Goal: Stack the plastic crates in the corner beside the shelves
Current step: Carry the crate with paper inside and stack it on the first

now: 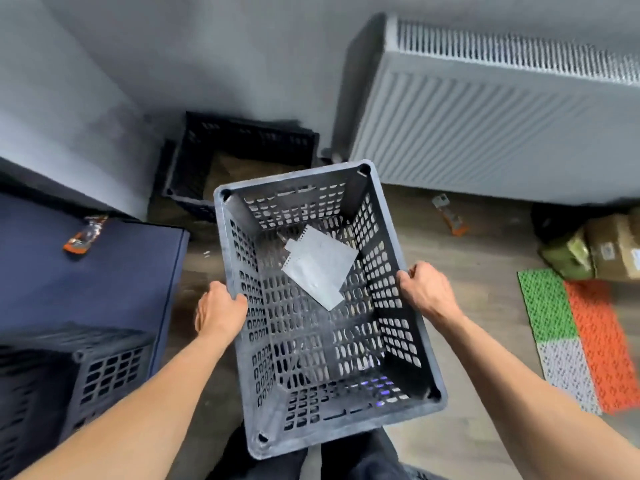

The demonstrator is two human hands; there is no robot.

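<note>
From the head view, I have the grey crate (325, 299) lifted off the floor (478, 258), carried in front of my legs, open side up and tipped a little to the left. My left hand (219, 311) is closed over its left rim, fingers curled inside the wall; my right hand (427, 289) is closed the same way over the right rim. Both hands have a full hold on the crate. A loose sheet of paper (320, 268) lies on its perforated bottom.

The black crate (242, 161) already sits in the far corner, against the wall and just left of the radiator (485, 126). Another dark crate (79, 379) stands near on my left, beside a blue cabinet (86, 271).

I judge this as the carry step: the grey crate is between me and the corner, not yet over the black one. Next I need to reach it forward, level it, square its corners with the black crate's rim, then lower it straight.
</note>
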